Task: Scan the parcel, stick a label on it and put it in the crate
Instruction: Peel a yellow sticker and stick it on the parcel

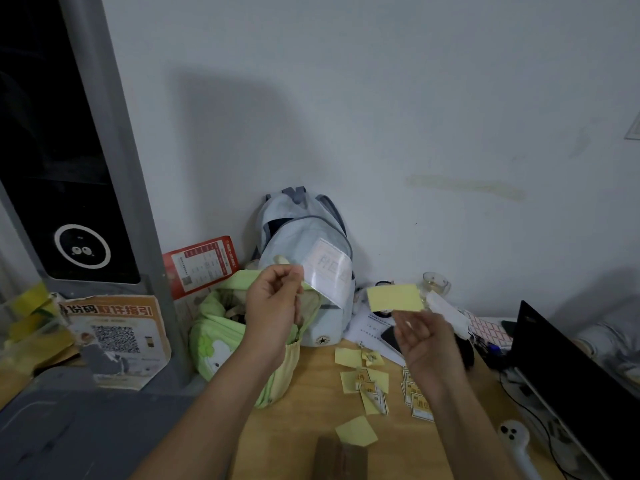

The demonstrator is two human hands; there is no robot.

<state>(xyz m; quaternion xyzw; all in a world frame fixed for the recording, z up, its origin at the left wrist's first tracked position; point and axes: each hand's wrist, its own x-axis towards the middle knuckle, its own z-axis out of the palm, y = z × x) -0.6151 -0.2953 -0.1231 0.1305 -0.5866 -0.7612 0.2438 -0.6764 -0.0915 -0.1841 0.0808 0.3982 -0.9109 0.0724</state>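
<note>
a brown parcel (341, 457) is lying at the near edge of the wooden desk (298, 410), only partly in view, with a white handheld scanner (516, 441) lying to its right. yellow backing scraps (356, 431) and printed labels (419, 403) are lying scattered just beyond it. the left hand (273, 306) is holding up a pale peeled label (327, 268), fingers pinching its left edge. the right hand (427, 344) is hovering with a yellow backing paper (394, 297) above its blurred fingers; whether they are gripping it cannot be told. behind, a green bag (221, 334) and a light blue backpack (304, 244) are leaning against the white wall. no crate is showing.
</note>
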